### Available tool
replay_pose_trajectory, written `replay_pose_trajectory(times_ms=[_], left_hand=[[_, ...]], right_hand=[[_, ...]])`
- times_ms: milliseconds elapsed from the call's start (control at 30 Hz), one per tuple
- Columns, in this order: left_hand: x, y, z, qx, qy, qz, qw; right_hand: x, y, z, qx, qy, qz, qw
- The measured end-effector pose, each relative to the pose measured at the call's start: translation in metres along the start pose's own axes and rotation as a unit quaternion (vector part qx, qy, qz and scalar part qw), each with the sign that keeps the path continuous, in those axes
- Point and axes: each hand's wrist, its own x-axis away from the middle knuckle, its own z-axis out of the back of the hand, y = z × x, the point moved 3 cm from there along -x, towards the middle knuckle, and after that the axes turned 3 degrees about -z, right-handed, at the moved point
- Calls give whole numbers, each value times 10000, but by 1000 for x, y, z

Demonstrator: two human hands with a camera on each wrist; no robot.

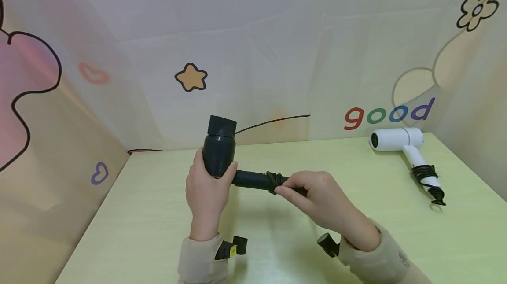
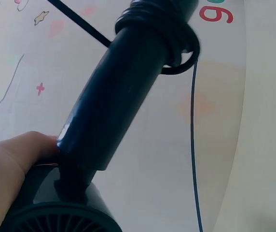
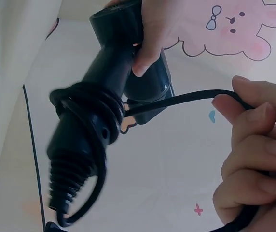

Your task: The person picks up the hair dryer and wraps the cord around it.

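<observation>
A black hair dryer is held up over the table, its flat nozzle pointing upward and its handle reaching to the right. My left hand grips the barrel, thumb on the near side. In the right wrist view, the black cord is wound in several turns around the handle, and a stretch of it runs taut to my right hand. Thumb and index finger pinch that stretch, while the other fingers curl over more cord. The left wrist view shows the vented rear end of the dryer.
On the right side of the light green table lies a white hair dryer, its black cord wrapped around the handle. A printed cloth backdrop stands behind the table and along its sides.
</observation>
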Motion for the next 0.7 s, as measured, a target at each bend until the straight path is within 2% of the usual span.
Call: replay_pose_trajectory(times_ms=[133, 333, 567, 700], left_hand=[[-2, -4, 2, 154, 241, 104, 9995], [-5, -8, 9, 407, 380, 283, 9980], [-7, -10, 14, 688, 373, 516, 9956], [-8, -10, 15, 808, 434, 527, 9944]], right_hand=[[1, -2, -4, -102, -342, 109, 9993], [2, -6, -7, -256, -895, 391, 9949], [4, -6, -8, -355, -1676, -25, 9852], [4, -7, -10, -395, -1842, -60, 9821]])
